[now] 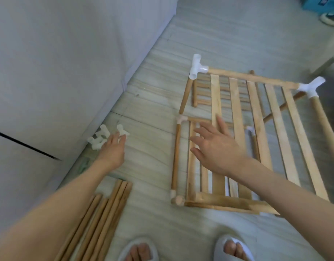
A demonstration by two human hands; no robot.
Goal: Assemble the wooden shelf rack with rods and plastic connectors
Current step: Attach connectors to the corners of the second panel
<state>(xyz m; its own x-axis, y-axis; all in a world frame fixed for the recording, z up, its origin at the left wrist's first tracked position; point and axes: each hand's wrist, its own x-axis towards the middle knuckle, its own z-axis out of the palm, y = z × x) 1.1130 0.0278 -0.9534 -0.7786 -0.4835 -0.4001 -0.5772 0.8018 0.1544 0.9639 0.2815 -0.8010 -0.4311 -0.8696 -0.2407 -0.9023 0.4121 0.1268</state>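
- Shelf rack is partly built and sits on the floor in front of the person, right of centre. One slatted shelf is raised on rods with white plastic connectors at its far corners, one at the far left and one at the far right. A lower slatted frame lies flat underneath and toward the near side.
- Loose connectors are in a small pile on the floor to the left, right against the base of a grey sofa or bed.
- Left hand is stretched out to that pile with fingertips at or on the connectors. Can't tell if it's actually got hold of one yet, the fingers block the view and it's a bit blurry.
- Right hand is spread wide open, fingers splayed, hovering over or lightly touching the slats of the rack. Not gripping anything.
- Spare rods are bundled on the floor near the left forearm, untouched.
- My read: this is the "fetch the next connector" step, with the other hand steadying the frame.
- Next move probably needs a proper pinch on a single connector out of the heap, then lining its socket up with a bare rod end, like the one at the near left corner, and pushing it on straight so it doesn't jam.
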